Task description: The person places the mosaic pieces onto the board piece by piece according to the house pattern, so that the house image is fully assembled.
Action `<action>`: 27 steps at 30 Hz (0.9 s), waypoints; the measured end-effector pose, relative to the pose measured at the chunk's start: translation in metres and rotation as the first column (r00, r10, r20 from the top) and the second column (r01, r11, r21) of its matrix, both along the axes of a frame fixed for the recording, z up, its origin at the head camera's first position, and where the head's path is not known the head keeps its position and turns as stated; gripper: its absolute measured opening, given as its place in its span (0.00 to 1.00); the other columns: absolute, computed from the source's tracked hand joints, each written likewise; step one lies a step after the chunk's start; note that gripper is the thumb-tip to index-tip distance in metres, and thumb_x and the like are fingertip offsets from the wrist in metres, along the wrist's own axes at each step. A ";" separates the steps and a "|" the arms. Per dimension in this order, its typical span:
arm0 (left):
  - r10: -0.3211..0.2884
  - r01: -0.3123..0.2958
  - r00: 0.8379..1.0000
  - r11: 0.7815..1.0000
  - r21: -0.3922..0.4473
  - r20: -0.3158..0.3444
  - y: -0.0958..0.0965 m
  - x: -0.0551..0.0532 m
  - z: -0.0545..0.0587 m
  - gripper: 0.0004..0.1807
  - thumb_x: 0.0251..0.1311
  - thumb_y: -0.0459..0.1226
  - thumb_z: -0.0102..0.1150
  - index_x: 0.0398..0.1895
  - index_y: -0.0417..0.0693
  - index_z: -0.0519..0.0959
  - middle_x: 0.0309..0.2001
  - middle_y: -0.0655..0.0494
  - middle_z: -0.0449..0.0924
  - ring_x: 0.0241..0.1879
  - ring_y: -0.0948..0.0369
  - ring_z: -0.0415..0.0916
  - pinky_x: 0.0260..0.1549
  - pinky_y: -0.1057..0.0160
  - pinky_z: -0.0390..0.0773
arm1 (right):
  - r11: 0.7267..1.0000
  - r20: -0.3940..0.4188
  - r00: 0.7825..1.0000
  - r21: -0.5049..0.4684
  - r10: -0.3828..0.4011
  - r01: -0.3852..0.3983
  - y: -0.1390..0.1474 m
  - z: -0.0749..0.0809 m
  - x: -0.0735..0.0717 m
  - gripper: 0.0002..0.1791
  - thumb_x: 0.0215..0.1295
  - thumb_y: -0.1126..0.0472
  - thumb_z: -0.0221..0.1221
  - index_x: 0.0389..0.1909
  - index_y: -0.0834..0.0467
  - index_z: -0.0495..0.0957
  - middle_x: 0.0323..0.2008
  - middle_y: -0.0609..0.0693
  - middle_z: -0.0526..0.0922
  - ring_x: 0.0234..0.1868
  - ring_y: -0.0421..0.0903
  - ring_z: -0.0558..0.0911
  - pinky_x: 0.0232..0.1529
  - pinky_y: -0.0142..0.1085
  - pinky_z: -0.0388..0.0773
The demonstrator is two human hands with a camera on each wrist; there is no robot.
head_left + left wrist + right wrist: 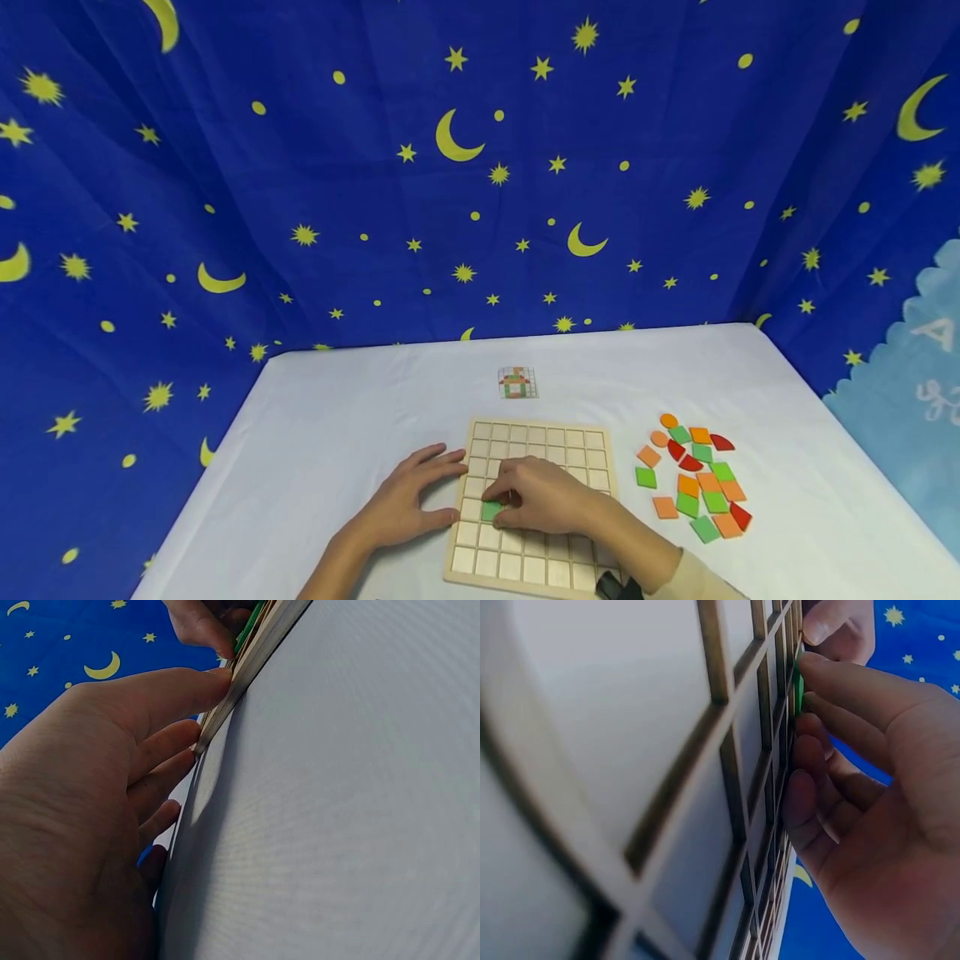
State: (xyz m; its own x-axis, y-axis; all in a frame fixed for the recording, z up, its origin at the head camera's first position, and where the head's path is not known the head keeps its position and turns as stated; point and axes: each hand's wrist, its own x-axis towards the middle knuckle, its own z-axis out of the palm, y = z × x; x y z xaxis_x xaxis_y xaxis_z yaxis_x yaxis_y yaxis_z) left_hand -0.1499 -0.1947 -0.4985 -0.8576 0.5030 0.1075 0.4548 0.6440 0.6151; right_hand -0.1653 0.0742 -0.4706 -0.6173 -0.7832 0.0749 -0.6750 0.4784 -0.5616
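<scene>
Head view: pinching a green tile between thumb and bent fingers of the right hand, over a cell of the wooden grid board, second column from the left, third row up from the near edge. Touching the board's left side with the left hand, fingers spread and grasping nothing, apparently to steady it. With a small patterned card beyond the far edge and loose orange, green and red pieces to the right. Probably at an early stage, judging by the otherwise bare cells in sight: seating one piece to copy the card's figure.

Left wrist view: resting thumb and fingertips against the board's edge, without any grip.

Right wrist view: holding the green tile by its rim, close against the board; too edge-on to tell whether fully seated. Calling next, most likely, for pressing flat, letting go, then reaching right for another piece to match the card.
</scene>
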 end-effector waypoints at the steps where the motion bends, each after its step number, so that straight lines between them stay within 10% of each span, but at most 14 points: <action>1: -0.001 0.001 1.000 1.000 0.000 -0.004 0.000 0.000 0.000 0.32 0.52 0.56 0.67 0.62 0.67 0.74 0.68 0.71 0.63 0.70 0.55 0.52 0.59 0.36 0.58 | 1.000 0.000 1.000 0.000 0.000 0.000 0.000 0.000 0.000 0.16 0.56 0.49 0.68 0.45 0.48 0.86 0.30 0.32 0.75 0.27 0.30 0.72 0.30 0.25 0.71; 27: -0.004 0.004 1.000 1.000 0.002 -0.021 -0.001 -0.001 -0.005 0.32 0.52 0.57 0.66 0.62 0.68 0.74 0.68 0.74 0.62 0.71 0.58 0.50 0.60 0.38 0.57 | 0.974 0.188 0.978 -0.187 -0.089 0.124 0.076 0.016 -0.006 0.14 0.62 0.59 0.65 0.49 0.56 0.83 0.36 0.45 0.81 0.29 0.38 0.76 0.29 0.31 0.76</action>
